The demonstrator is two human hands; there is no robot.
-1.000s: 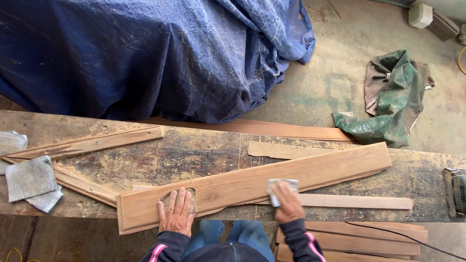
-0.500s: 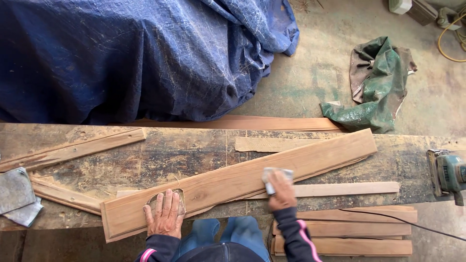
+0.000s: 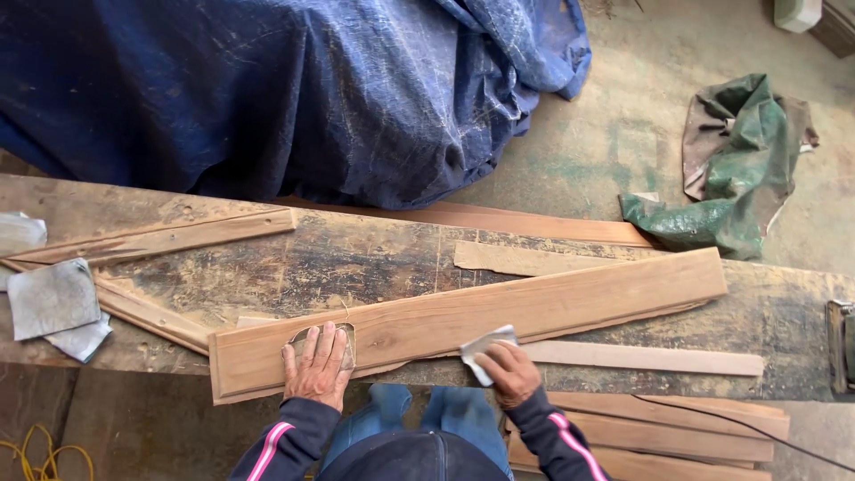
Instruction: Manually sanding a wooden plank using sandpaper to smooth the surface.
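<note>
**Two hands on a long board at the workbench**

A long wooden board (image 3: 463, 321) lies slantwise across a worn, stained workbench (image 3: 356, 267), its left end near the front edge and its right end reaching toward the back. The left hand (image 3: 316, 365) rests flat on the board near its left end, fingers spread and released, pressing down over a rounded, lighter patch in the wood. The right hand (image 3: 508, 372) sits at the board's near edge, about midway along, with its fingers clenched around a folded piece of grey sandpaper (image 3: 485, 346) that touches the wood.

Just beside the right hand, a thin wooden strip (image 3: 650, 359) lies along the front of the bench, partly under the board. A flat paper-like scrap (image 3: 517, 258) lies behind the board. At the left, two narrow mouldings (image 3: 160, 240) meet in a point, and loose grey sandpaper sheets (image 3: 53, 303) lie next to them. Several planks (image 3: 677, 428) are stacked below the bench on the right. Behind the bench, a blue tarp (image 3: 267, 89) covers a large heap, and a crumpled green sack (image 3: 730, 178) lies on the concrete floor. A power sander (image 3: 842, 347) shows at the right edge.
</note>
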